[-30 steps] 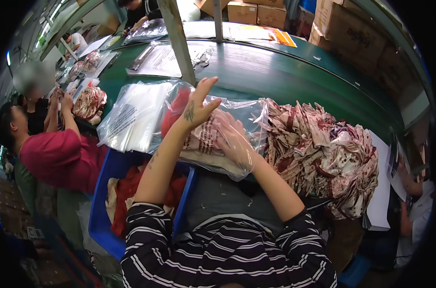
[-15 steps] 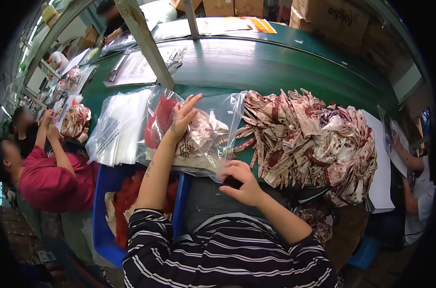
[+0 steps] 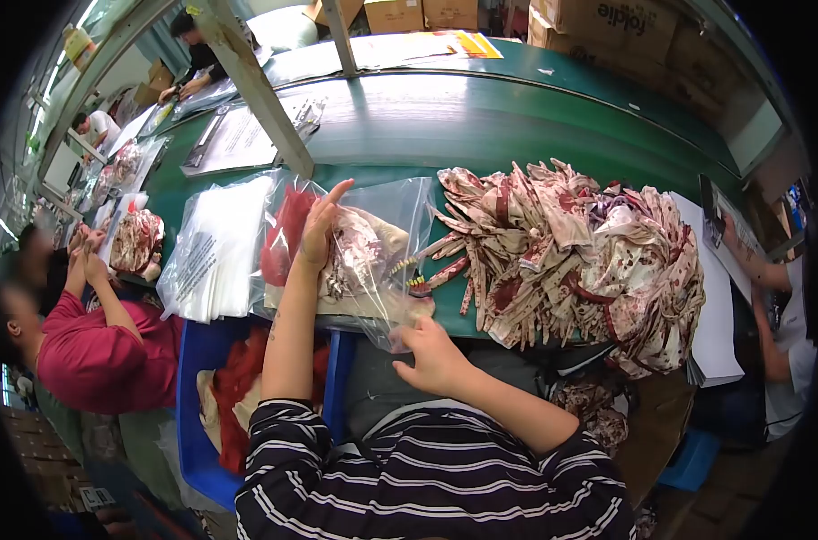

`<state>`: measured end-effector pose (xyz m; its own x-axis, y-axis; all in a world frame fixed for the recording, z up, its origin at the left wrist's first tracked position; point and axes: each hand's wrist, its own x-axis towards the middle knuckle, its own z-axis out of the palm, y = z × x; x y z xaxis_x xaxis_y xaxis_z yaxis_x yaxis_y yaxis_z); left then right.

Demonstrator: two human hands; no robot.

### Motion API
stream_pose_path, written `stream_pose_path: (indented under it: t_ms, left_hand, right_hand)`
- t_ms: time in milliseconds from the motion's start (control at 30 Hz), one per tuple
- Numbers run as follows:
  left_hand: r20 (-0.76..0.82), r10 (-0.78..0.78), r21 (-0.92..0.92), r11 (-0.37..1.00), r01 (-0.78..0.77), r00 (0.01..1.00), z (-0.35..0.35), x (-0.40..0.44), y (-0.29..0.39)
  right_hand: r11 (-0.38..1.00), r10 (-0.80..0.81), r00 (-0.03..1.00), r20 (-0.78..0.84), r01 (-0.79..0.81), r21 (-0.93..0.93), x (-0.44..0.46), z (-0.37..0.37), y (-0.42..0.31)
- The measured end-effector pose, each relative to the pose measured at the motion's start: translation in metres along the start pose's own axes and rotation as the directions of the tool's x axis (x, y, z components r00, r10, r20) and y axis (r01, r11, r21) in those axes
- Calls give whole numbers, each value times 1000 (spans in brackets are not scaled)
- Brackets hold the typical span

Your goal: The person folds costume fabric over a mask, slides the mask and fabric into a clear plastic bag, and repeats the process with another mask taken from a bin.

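Note:
A clear plastic bag lies on the green table, with red cloth and stained beige fabric inside. My left hand rests edge-down on the bag between the red and beige parts, its fingers stretched out. At the bag's lower right corner is my right hand, with thumb apart and fingertips at the plastic; whether it pinches the film is unclear. Left of the bag lies a stack of printed clear bags. A large heap of red-stained, glove-like fabric pieces lies to the right.
A blue bin with red and beige cloth stands below the table edge. Green conveyor surface runs behind a slanted metal post. White sheets lie at right. A person in a red shirt works at left; another's arms show at right.
My right hand has moved off the top of the bag to its lower right corner. My left hand stays on the bag, and the view has shifted.

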<state>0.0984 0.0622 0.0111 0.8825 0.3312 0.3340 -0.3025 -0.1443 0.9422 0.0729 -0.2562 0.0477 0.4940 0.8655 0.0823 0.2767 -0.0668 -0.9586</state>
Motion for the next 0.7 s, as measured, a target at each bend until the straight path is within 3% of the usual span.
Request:
stream_pose_path:
  t_ms: [33, 100, 267, 433, 467, 600, 700]
  left_hand:
    - [-6, -1, -5, 1000, 1, 1000, 1, 0, 0]
    - [-24, 2, -13, 1000, -2, 1000, 0, 2, 2]
    - [-18, 3, 28, 1000, -3, 1000, -2, 0, 2]
    - [-30, 9, 13, 1000, -9, 1000, -3, 0, -3]
    - [-30, 10, 13, 1000, -9, 999, -2, 0, -3]
    - [-47, 12, 99, 995, -7, 999, -3, 0, 0]
    - [-61, 14, 97, 995, -8, 998, -3, -1, 3]
  right_hand:
    - [977, -156, 988, -9, 153, -150, 3, -2, 0]
    - [795, -449, 892, 49, 424, -434, 8, -5, 0]
    - [625, -556, 827, 88, 485, -612, 11, -14, -10]
    - [660, -596, 783, 179, 605, -445, 16, -13, 16]
    - [660, -596, 783, 179, 605, -446, 14, -14, 16]
    - [605, -220, 972, 80, 201, -771, 2, -10, 13]
    - [579, -227, 974, -7, 129, -805, -8, -4, 3]
